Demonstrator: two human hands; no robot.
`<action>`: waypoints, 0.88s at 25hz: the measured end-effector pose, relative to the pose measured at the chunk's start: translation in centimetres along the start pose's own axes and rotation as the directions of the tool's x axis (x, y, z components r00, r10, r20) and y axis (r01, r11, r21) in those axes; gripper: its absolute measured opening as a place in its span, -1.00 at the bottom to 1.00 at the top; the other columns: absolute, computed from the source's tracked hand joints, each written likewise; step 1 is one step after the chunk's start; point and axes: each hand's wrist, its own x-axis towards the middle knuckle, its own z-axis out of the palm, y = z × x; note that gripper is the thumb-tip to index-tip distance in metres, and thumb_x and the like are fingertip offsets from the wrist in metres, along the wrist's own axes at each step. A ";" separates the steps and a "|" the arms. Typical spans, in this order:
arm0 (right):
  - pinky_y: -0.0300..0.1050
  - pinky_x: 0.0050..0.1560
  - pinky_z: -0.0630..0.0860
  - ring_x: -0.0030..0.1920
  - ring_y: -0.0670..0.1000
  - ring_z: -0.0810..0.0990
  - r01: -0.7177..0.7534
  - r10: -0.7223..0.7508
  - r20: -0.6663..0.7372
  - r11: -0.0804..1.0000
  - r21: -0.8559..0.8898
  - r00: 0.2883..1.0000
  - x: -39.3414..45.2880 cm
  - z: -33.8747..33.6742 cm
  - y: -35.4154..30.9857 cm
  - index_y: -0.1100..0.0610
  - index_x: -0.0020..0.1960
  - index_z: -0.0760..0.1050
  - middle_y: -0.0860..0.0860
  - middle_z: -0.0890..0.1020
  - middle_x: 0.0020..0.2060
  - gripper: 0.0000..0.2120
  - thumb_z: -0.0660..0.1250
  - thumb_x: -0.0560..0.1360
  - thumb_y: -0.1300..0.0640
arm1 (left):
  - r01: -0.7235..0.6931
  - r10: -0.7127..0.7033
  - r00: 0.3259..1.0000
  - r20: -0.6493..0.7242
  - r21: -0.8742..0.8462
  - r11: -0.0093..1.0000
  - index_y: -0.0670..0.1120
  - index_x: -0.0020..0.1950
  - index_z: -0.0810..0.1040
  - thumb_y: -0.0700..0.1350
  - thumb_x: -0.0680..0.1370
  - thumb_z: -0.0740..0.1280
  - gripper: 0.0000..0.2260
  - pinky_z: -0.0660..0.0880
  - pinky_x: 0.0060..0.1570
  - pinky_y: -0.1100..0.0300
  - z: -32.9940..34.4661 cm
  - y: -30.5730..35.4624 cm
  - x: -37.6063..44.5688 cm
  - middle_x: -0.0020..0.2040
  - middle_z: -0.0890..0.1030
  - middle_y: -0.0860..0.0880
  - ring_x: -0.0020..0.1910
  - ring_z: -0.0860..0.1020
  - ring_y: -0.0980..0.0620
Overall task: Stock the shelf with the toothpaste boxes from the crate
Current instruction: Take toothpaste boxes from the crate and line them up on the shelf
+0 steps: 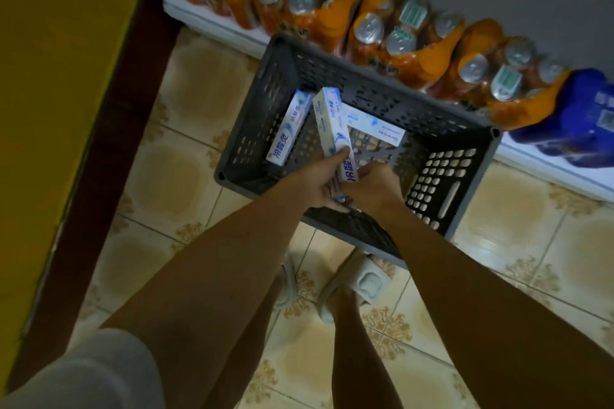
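Note:
A grey perforated plastic crate (445, 183) stands on the tiled floor below me. Both hands reach into its near side. My left hand (319, 181) grips the lower end of a white-and-blue toothpaste box (332, 123), which points away from me. My right hand (372, 186) is closed against the same box's near end, fingers partly hidden. A second toothpaste box (288, 129) leans against the crate's left wall. A third toothpaste box (375, 126) lies flat on the crate's floor behind the held one.
Shrink-wrapped orange drink bottle packs (392, 36) line a low white platform (206, 23) just behind the crate, with a blue pack (578, 119) at the right. A yellow panel with a dark edge (66, 76) rises at my left. My slippered feet (352, 285) stand just before the crate.

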 end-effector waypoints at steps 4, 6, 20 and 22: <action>0.09 -0.20 0.68 -0.12 0.17 0.71 -0.213 0.129 0.249 0.912 0.349 0.960 -5.0 -3.9 -3.1 0.24 0.13 0.53 0.18 0.68 -0.03 -0.73 0.40 0.54 0.08 | -0.012 0.011 0.999 0.032 0.026 1.000 0.00 0.12 0.50 -0.03 0.58 0.36 -0.86 0.52 0.05 -0.30 0.5 1.8 -5.9 0.20 0.58 -0.15 0.07 0.58 -0.19; 0.05 -0.25 0.67 -0.09 0.23 0.69 -0.323 0.189 0.342 0.861 0.393 0.920 -6.9 -6.9 -4.7 0.19 0.17 0.48 0.15 0.65 0.01 -0.69 0.26 0.61 -0.05 | 0.020 -0.027 0.999 0.038 0.165 0.986 -0.03 0.16 0.51 -0.07 0.56 0.39 -0.80 0.46 0.18 -0.30 0.1 3.3 -9.1 0.22 0.56 -0.15 0.08 0.56 -0.15; 0.01 -0.06 0.68 0.10 0.10 0.63 0.040 -0.152 0.144 0.812 0.582 0.978 -22.7 -23.6 -16.6 0.18 0.20 0.52 0.09 0.59 0.06 -0.80 0.24 0.64 0.12 | -0.069 -0.081 0.989 0.124 0.869 0.490 0.16 0.31 0.49 -0.13 0.52 0.41 -0.61 0.52 0.10 -0.14 1.3 15.3 -35.6 0.23 0.54 -0.11 0.26 0.47 -0.13; -0.04 -0.06 0.67 0.04 0.05 0.64 0.091 -0.171 0.061 0.752 0.653 0.983 -25.5 -25.7 -18.1 0.23 0.23 0.52 0.10 0.60 0.09 -0.74 0.25 0.63 0.10 | -0.138 -0.017 0.985 0.171 0.850 0.508 0.15 0.23 0.51 -0.04 0.56 0.36 -0.75 0.51 0.00 0.02 1.8 16.9 -40.6 0.08 0.58 -0.05 0.16 0.49 -0.05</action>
